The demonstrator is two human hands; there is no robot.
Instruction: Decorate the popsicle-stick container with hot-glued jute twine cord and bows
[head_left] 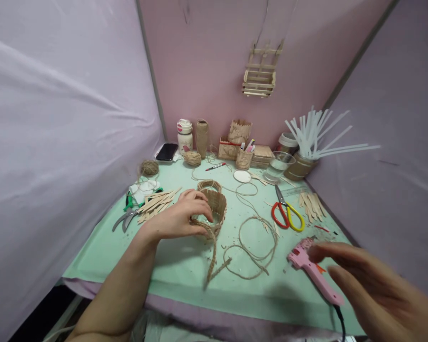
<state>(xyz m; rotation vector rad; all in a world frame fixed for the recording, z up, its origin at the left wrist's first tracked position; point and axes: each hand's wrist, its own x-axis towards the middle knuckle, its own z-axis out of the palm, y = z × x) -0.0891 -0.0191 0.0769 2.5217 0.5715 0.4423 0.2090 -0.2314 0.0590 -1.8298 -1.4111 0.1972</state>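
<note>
My left hand (pixel 189 211) is curled over the near left rim of a small round basket (pixel 219 209) made of wooden craft sticks. Its fingers reach into the opening, and the thumb presses at the outside. A braided jute cord (pixel 214 251) comes out from under this hand and hangs down the near side onto the table. At the lower right, my right hand (pixel 374 285) hovers with thumb and fingers apart, slightly blurred and holding nothing. Just left of it lies a pink hot glue gun (pixel 317 278), its black cable running to the front edge.
Loose jute twine (pixel 258 242) loops right of the basket. Scissors (pixel 287 213) lie beyond it. Craft sticks (pixel 159 204) and pruning shears (pixel 126 218) lie to the left. Glue sticks (pixel 317 133) in a pot, a clear water bowl (pixel 278 164) and a bottle (pixel 184 137) stand behind.
</note>
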